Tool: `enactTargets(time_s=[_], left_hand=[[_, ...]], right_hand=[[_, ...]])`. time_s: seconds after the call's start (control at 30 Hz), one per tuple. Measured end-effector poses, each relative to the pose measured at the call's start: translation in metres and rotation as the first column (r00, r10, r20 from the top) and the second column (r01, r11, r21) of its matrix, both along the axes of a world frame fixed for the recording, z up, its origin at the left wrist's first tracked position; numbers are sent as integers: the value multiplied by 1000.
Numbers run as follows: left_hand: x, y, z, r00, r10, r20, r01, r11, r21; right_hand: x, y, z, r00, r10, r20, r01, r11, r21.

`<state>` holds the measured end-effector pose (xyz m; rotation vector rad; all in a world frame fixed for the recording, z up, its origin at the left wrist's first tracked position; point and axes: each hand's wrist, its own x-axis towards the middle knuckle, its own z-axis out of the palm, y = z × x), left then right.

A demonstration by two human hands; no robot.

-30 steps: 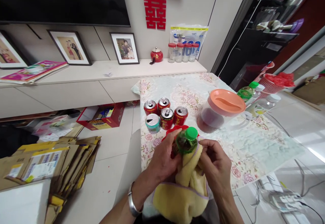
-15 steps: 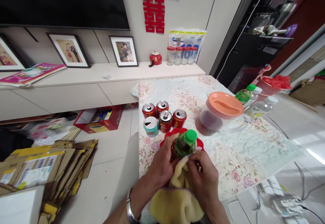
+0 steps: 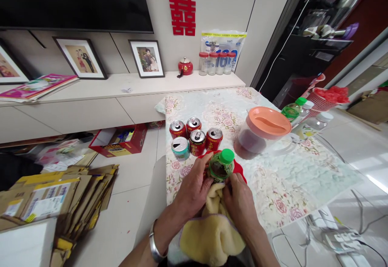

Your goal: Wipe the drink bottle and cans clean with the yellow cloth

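My left hand (image 3: 194, 188), with a silver bangle at the wrist, is wrapped round the left side of a green-capped plastic bottle (image 3: 220, 166). The bottle stands tilted a little over a red scalloped plate (image 3: 240, 170), mostly hidden behind it. On the bottle's right side my right hand (image 3: 241, 196) pinches a yellow cloth (image 3: 212, 238) against it. Much of the cloth hangs down between my forearms. Just beyond the bottle stand several opened red cans (image 3: 197, 142) and one teal can (image 3: 180, 149).
On the flowered tablecloth (image 3: 281, 182), right of the cans, stands a pitcher (image 3: 251, 137) with an orange lid. Another green bottle (image 3: 292, 111) and a pink basket (image 3: 321, 105) are at the far right edge. Flattened cardboard (image 3: 85, 202) lies on the floor at left.
My right hand has shifted slightly up and closer along the bottle's side with the cloth. The left hand keeps its hold. The view has tilted slightly.
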<state>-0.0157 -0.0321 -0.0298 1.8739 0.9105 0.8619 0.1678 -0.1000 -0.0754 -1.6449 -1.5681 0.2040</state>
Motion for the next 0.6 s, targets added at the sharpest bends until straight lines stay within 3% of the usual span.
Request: enactTargets(time_s=[0.13, 0.27, 0.47, 0.6], left_hand=[[-2, 2, -1, 999, 14, -35, -12, 999, 44], [1, 1, 2, 999, 31, 13, -31, 999, 21], [12, -6, 4, 983, 38, 178, 11, 964, -266], [12, -4, 5, 977, 19, 211, 47, 952, -301]], right_hand=[[0, 2, 5, 999, 15, -46, -15, 1000, -8], [-1, -5, 29, 983, 65, -172, -51, 995, 82], [-7, -9, 86, 979, 65, -195, -13, 966, 259], [-16, 1, 101, 996, 63, -71, -34, 936, 350]])
